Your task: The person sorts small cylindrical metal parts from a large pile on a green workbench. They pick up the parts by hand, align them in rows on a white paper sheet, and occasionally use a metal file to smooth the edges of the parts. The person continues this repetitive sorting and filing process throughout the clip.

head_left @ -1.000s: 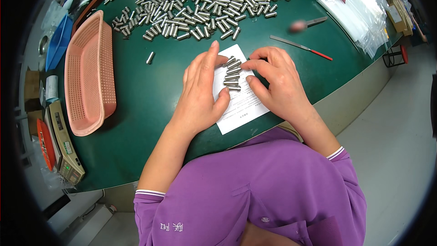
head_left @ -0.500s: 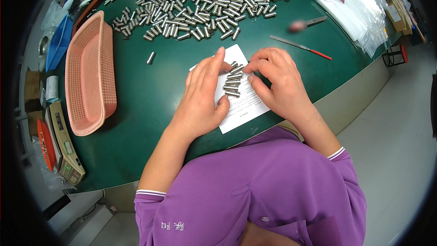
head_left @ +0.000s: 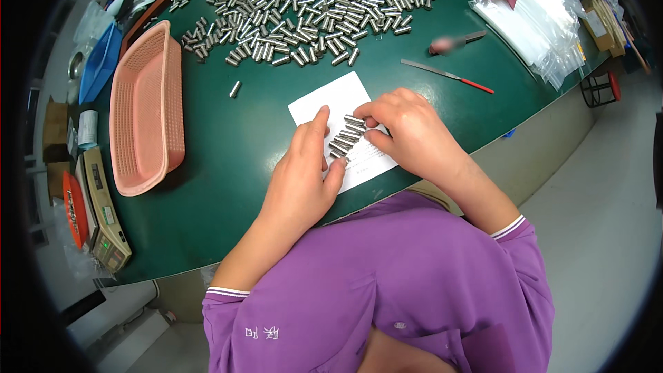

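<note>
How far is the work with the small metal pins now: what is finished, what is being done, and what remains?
Done: a short row of small silver metal pins lies side by side on the white paper sheet. In hand: the left hand and right hand press against the row's two sides. Left: the large heap of loose silver pins on the green table, and one stray pin beside the pink plastic basket.

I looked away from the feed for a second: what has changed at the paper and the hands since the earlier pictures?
Very little. The left hand and right hand still flank the row of small metal cylinders on the white paper; the left fingers have drawn in slightly toward the row. Nothing was picked up or let go. The big pile of cylinders, the pink basket and the red-handled tool stayed put.
</note>
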A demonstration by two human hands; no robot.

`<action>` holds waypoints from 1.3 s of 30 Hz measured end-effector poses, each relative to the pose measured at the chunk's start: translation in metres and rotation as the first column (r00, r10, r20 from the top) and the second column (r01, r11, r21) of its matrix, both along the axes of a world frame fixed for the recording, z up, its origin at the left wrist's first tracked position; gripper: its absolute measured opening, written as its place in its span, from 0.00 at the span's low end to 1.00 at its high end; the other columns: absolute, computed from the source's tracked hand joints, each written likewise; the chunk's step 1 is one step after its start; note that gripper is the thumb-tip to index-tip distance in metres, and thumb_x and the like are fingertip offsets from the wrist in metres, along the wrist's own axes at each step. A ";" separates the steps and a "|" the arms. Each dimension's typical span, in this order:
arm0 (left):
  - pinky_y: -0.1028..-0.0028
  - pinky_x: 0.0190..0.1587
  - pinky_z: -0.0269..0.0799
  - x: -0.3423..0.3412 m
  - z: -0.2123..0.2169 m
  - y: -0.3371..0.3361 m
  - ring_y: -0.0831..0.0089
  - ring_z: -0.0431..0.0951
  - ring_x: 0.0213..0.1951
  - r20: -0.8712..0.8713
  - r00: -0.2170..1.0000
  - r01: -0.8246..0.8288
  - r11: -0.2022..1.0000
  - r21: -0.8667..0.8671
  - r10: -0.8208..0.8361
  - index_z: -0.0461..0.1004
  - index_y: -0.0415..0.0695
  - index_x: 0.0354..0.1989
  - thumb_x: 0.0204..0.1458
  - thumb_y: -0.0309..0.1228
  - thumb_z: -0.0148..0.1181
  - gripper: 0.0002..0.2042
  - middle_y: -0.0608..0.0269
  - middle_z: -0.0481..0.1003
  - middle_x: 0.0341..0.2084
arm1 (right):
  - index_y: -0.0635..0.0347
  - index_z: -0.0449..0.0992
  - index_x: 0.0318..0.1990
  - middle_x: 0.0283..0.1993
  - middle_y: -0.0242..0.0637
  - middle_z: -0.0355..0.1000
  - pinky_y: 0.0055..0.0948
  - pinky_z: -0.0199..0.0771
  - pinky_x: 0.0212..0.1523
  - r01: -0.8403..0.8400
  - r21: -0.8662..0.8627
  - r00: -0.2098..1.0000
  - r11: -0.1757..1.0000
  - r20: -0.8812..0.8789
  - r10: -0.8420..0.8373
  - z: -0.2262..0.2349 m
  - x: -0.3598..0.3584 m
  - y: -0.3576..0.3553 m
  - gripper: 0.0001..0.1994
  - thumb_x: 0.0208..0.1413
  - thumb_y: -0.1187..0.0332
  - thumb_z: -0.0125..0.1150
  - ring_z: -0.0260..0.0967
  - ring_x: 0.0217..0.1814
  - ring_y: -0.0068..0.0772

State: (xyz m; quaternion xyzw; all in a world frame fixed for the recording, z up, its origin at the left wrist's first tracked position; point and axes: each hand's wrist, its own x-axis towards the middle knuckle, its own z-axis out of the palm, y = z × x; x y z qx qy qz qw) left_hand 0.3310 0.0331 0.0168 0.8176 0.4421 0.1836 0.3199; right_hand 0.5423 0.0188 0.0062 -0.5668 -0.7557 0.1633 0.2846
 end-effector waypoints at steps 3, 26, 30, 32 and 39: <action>0.70 0.34 0.74 -0.002 -0.001 -0.006 0.70 0.73 0.30 -0.017 1.000 -0.005 1.000 0.020 0.006 0.65 0.38 0.59 0.46 0.23 0.69 0.30 0.57 0.71 0.46 | 0.55 0.79 0.40 0.33 0.32 0.75 0.38 0.71 0.44 -0.006 0.005 1.000 1.000 -0.027 0.006 0.000 -0.003 -0.006 0.14 0.42 0.74 0.71 0.70 0.40 0.39; 0.70 0.40 0.74 -0.011 -0.006 0.015 0.66 0.75 0.37 0.013 0.998 0.057 0.995 0.087 -0.058 0.77 0.42 0.49 0.45 0.23 0.69 0.19 0.60 0.72 0.41 | 0.54 0.79 0.45 0.35 0.33 0.73 0.38 0.73 0.44 -0.096 -0.013 0.995 0.995 -0.018 0.096 0.001 0.000 -0.006 0.18 0.43 0.70 0.73 0.70 0.41 0.39; 0.70 0.40 0.74 -0.009 -0.006 0.014 0.67 0.74 0.37 0.043 0.998 0.041 0.996 0.077 -0.045 0.77 0.41 0.49 0.47 0.23 0.67 0.18 0.59 0.72 0.40 | 0.52 0.80 0.46 0.35 0.32 0.74 0.38 0.73 0.44 -0.114 -0.019 0.993 0.993 -0.025 0.113 0.001 -0.004 -0.005 0.19 0.43 0.70 0.73 0.71 0.41 0.39; 0.71 0.39 0.74 -0.010 -0.007 0.014 0.69 0.74 0.36 0.065 0.998 0.005 0.999 0.037 -0.007 0.78 0.41 0.48 0.48 0.23 0.67 0.17 0.60 0.72 0.40 | 0.52 0.80 0.47 0.35 0.32 0.74 0.38 0.73 0.45 -0.113 -0.047 0.993 0.992 -0.038 0.111 0.003 -0.002 -0.004 0.18 0.45 0.69 0.72 0.71 0.41 0.39; 0.74 0.37 0.72 -0.002 -0.010 0.016 0.74 0.72 0.33 0.048 0.996 -0.072 0.997 -0.001 0.072 0.80 0.41 0.45 0.47 0.24 0.69 0.15 0.64 0.72 0.36 | 0.51 0.82 0.46 0.35 0.31 0.75 0.37 0.73 0.46 -0.111 -0.103 0.992 0.988 -0.066 0.105 -0.001 0.003 0.003 0.16 0.47 0.66 0.71 0.72 0.43 0.39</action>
